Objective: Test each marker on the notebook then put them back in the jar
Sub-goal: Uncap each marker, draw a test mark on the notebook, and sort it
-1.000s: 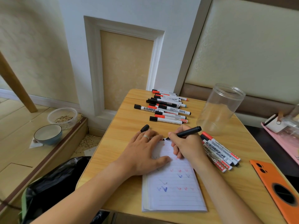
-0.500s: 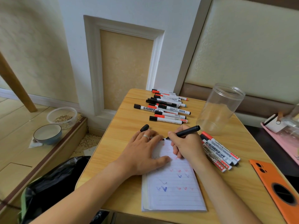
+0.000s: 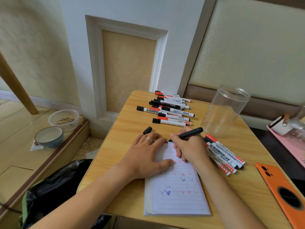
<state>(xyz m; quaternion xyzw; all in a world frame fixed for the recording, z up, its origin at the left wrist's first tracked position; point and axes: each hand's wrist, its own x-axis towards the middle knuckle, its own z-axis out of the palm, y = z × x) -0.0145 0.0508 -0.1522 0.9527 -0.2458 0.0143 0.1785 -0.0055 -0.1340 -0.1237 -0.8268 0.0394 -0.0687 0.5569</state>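
Wood-grain counter [image 3: 132,129] is carrying everything I am working with, and its left edge is dropping off to a lower floor where a blue bowl [image 3: 49,136] and a clear tub [image 3: 64,119] are sitting. I am pressing my left hand [image 3: 145,154] flat, fingers spread, on the top of the lined notebook [image 3: 178,192], which is lying near the counter's front edge with its lower corner almost at the lip. My right hand [image 3: 189,149] is gripping a black marker [image 3: 186,134] in a writing hold, its tip touching the notebook's top edge. Its loose black cap [image 3: 147,130] is lying just beyond my left fingers. A tested bunch of markers [image 3: 222,156] is lying just right of my right hand, touching one another. Another pile of markers [image 3: 171,109] is stacked at the far edge, near the wall. An open clear jar [image 3: 224,111] is standing upright at the far right, close behind the near bunch. An orange phone case [image 3: 282,192] is overhanging the right corner. Bare counter is showing between the far pile and my hands, and left of the notebook.
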